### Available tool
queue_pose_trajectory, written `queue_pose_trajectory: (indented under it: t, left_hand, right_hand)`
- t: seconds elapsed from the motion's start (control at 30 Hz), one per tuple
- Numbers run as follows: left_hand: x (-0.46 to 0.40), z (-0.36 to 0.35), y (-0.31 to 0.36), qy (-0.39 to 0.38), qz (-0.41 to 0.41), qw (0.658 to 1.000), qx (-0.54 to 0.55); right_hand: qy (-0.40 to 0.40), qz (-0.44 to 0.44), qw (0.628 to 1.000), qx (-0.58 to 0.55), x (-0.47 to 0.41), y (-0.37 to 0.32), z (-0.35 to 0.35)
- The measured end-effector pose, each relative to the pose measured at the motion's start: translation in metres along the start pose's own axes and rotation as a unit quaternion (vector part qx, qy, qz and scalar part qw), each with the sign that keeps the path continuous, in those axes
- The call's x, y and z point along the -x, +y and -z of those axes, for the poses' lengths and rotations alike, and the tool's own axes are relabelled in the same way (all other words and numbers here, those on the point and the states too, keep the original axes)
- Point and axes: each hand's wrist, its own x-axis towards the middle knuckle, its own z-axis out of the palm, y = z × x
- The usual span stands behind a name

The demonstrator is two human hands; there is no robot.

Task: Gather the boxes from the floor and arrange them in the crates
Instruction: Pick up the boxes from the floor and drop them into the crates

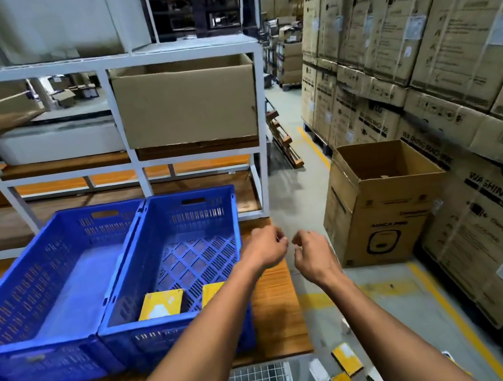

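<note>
- The right blue crate (170, 269) sits on the wooden table (279, 314) and has two yellow boxes (161, 304) in its near end. The left blue crate (50, 281) looks empty. If all the boxes go in one crate, they may pile up and not sit neatly.
- More small yellow and white boxes (346, 359) lie jumbled on the floor, low right. A foot could squash one.
- The left hand (266, 249) and right hand (311, 255) hang over the table edge, fingers loosely curled, holding nothing. A rushed grab could drop a box.
</note>
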Motion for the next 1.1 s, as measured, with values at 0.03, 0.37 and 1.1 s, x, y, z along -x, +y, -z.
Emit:
queue_pose_trajectory:
  t: [0.03,0.37,1.1]
  left_hand:
    - [0.005,-0.008,0.011,-0.015,-0.001,1.000,0.000]
    - [0.065,-0.129,0.108,-0.095,0.029,0.995,-0.018]
    - [0.097,-0.269,0.182,-0.087,0.057,0.993,-0.053]
  right_hand:
    - [0.000,-0.005,1.000,-0.001,0.005,0.011,0.006]
    - [-0.044,-0.049,0.998,0.006,0.092,0.159,0.077]
    - [-0.038,-0.067,0.997,-0.030,0.174,0.317,0.081]
